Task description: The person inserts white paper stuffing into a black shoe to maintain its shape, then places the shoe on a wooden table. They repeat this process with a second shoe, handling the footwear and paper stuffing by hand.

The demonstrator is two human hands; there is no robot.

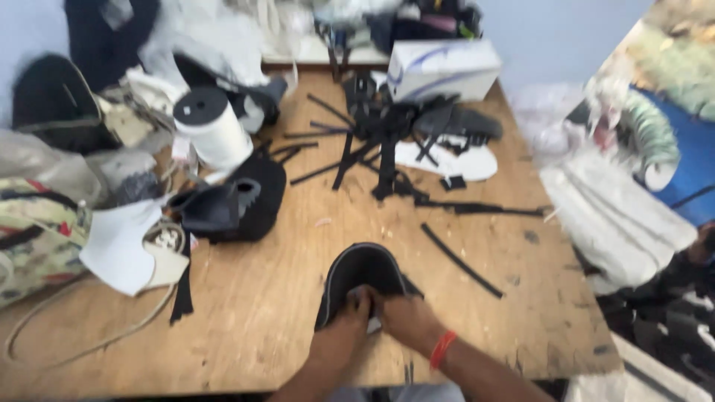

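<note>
A black rounded fabric piece (363,269) with a pale edge trim lies on the wooden table (283,298) near its front edge. My left hand (350,316) grips its near edge with fingers curled over the rim. My right hand (406,320), with a red band on the wrist, holds the same edge just to the right, touching the left hand. The near part of the piece is hidden under both hands.
Black straps (458,260) lie scattered in the middle and right. A white thread spool (212,126) with a black top stands at the left, next to black fabric pieces (231,205). A white box (443,68) sits at the back. Bags and cloth crowd the left side.
</note>
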